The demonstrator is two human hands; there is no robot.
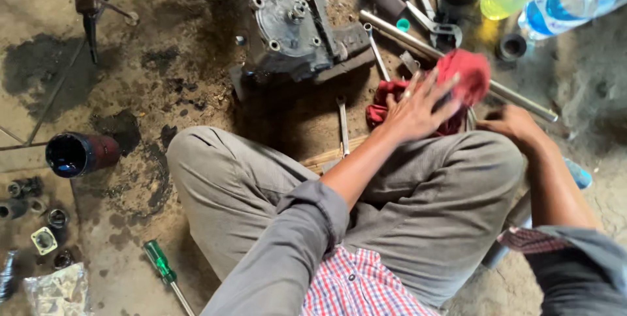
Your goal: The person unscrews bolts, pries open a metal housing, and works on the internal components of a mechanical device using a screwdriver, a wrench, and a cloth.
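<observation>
Left hand (pixel 418 103) was spread wide on the red rag (pixel 460 81) over the knee, right hand (pixel 513 123) beside it, grip unclear; gearbox (pixel 304 35) sat on the floor (pixel 130 100), parts and wrenches (pixel 428 12) scattered about, plenty left.

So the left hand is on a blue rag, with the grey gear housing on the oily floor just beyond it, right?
Not quite: the rag under the left hand is red, not blue, as the head view shows. The rest holds: the grey gear housing sits on the oily floor just beyond it.
</observation>
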